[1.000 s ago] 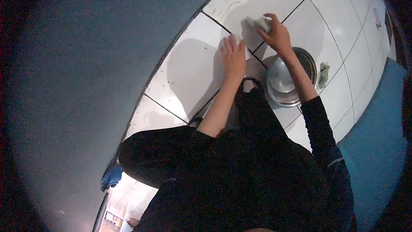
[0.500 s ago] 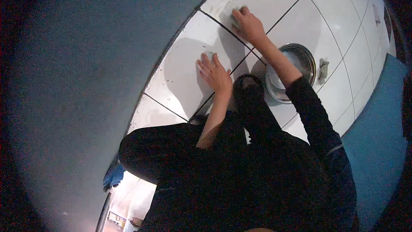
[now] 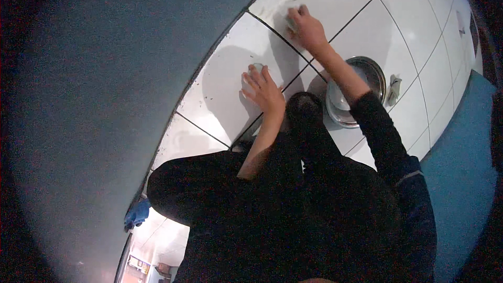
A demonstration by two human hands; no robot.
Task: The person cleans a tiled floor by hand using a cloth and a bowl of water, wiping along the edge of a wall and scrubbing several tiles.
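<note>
My left hand [image 3: 264, 89] lies on the white tiled floor [image 3: 220, 81] with its fingers spread. A small pale round thing [image 3: 257, 66] shows at its fingertips; its kind I cannot make out. Farther off and to the right, my right hand [image 3: 309, 32] is curled over a pale greyish wad [image 3: 292, 6] pressed to the floor near the wall. The wad is mostly hidden by my fingers and a little blurred. Around the wad the tile looks wet and smeared. Dark specks dot the tile left of my left hand.
A round metal basin [image 3: 386, 76], seemingly holding water, stands under my right forearm. Beside it lies a crumpled grey-green cloth [image 3: 394, 89]. A dark grey wall [image 3: 115, 89] runs along the left, a blue surface [image 3: 461, 131] at right. My shoe [image 3: 305, 106] rests between hand and basin. Blue cloth [image 3: 137, 214] sits lower left.
My right hand has shifted slightly with the wad against the tile. My left hand stays nearly in place. The whole view has moved a little.
</note>
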